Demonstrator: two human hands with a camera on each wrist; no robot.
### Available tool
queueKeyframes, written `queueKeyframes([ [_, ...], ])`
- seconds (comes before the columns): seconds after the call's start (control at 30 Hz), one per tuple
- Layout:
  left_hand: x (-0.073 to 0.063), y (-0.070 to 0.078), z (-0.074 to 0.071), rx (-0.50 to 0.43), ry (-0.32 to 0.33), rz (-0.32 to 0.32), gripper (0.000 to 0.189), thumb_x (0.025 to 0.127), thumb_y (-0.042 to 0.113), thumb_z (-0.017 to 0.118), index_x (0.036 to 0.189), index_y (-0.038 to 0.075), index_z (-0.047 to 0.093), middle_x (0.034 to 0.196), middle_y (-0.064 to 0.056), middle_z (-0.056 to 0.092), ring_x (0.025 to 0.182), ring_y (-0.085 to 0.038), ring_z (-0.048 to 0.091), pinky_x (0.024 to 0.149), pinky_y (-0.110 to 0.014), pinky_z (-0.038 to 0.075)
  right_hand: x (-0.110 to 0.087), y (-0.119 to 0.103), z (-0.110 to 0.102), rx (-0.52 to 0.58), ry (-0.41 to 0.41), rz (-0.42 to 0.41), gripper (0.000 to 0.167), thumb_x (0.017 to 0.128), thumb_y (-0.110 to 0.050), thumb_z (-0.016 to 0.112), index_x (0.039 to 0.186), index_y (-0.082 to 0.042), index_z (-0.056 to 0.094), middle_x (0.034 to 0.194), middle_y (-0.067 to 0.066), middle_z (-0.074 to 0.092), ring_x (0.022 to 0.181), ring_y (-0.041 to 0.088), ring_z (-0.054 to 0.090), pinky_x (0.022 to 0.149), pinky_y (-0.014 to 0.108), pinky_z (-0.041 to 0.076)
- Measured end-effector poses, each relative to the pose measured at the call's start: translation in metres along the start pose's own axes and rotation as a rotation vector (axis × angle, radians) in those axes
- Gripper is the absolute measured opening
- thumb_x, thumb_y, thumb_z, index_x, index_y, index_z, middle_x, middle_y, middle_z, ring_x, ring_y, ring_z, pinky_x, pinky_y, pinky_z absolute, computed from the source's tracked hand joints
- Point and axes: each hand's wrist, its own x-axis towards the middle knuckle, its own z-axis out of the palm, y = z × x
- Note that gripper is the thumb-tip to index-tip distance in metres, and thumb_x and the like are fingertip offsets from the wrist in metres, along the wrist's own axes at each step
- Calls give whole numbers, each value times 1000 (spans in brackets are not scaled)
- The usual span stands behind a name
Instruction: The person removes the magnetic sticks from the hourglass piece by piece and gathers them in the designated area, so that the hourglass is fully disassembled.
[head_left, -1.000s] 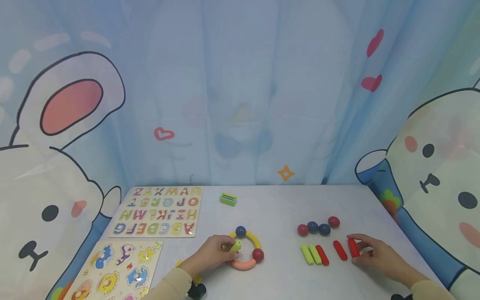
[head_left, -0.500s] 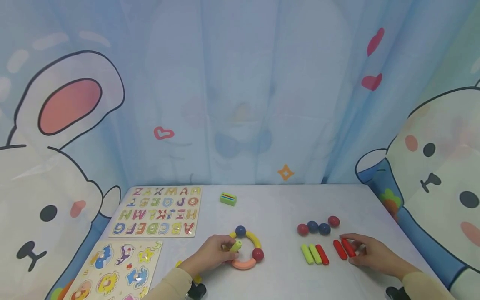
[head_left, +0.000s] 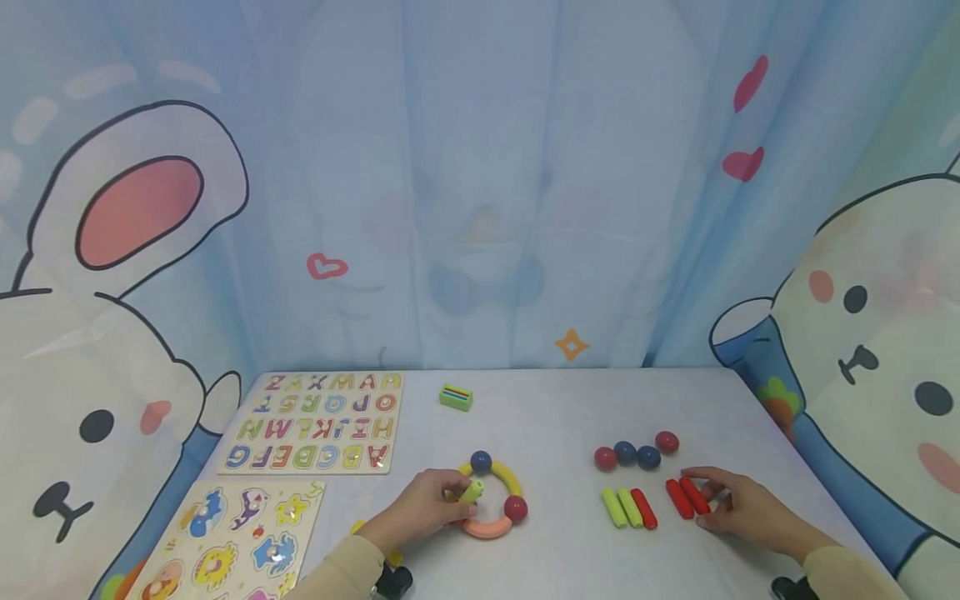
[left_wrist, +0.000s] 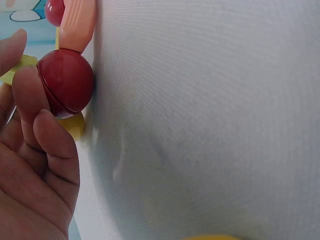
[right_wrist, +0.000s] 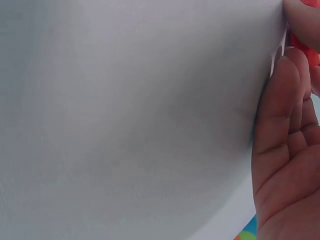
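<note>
My left hand pinches a light green stick beside a ring of magnetic-looking toy pieces. In that ring I see a blue ball, a yellow curved piece, a red ball and a salmon curved piece. Another dark red ball lies against the left fingers in the left wrist view; from the head it is hidden behind the hand. On the right, my right hand holds a red stick between thumb and fingers, close alongside a second red stick.
Two light green sticks and a red stick lie left of the right hand. Behind them sit red and blue balls. A letter board, a picture board and a small green block are also there.
My right hand has moved left with its red stick, bringing it beside the other red stick and lowering it. In the last half second it has hardly moved. The left hand stays put.
</note>
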Motion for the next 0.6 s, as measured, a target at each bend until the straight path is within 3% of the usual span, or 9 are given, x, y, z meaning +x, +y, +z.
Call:
queueKeyframes([
  [0.3,-1,0,1,-7,6,-5,17,85,18,79,100,17,72,96,6,67,77,-16,60,61,-29,52,-2,1,1,16,4,-4,75,74,-18,88,138,-1,53,98,7,58,79,21,51,62,30,48],
  [0.6,-2,1,1,-22,3,5,17,85,17,80,99,16,72,94,6,67,73,-15,61,59,-27,52,-5,-1,1,35,-8,9,79,75,-21,88,140,1,49,100,7,57,81,21,52,67,31,51],
])
